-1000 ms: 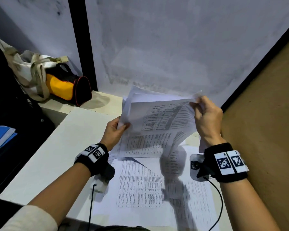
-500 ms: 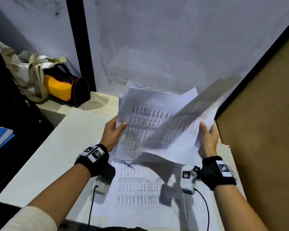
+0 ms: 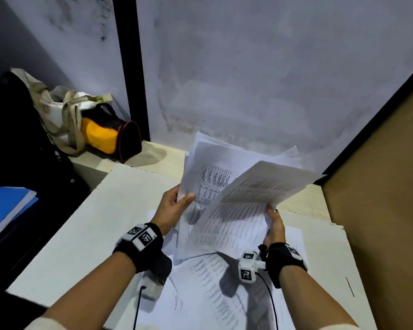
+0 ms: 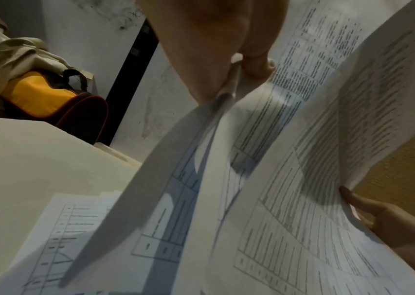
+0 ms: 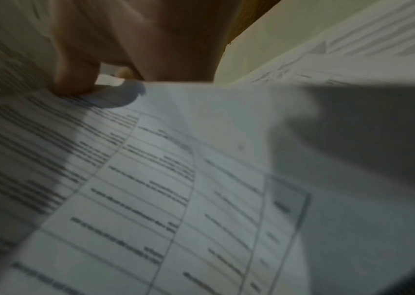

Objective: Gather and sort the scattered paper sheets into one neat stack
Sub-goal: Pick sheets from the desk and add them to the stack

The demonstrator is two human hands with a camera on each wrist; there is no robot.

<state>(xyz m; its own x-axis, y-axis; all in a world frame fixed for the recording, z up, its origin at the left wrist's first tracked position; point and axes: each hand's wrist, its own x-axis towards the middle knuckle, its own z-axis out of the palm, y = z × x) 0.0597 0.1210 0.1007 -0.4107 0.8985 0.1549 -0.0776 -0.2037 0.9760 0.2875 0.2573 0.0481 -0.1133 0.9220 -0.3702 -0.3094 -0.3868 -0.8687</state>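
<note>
My left hand pinches the left edge of a bundle of printed sheets, thumb on the front, held upright above the desk. My right hand grips the right edge of one printed sheet, which leans diagonally across the front of the bundle. In the left wrist view the thumb clamps the bundle's edge, and the right hand's fingers hold the front sheet. In the right wrist view the thumb presses on the blurred sheet. More printed sheets lie flat on the desk under my wrists.
The white desk surface ends at a grey wall behind and a brown partition on the right. A yellow-and-black pouch and a cloth bag sit at the back left. A blue folder lies far left.
My right hand pulled one sheet off the bundle's top right corner, swung it down and right, and now holds it by its lower right edge, leaning across the bundle. The left hand stayed put.
</note>
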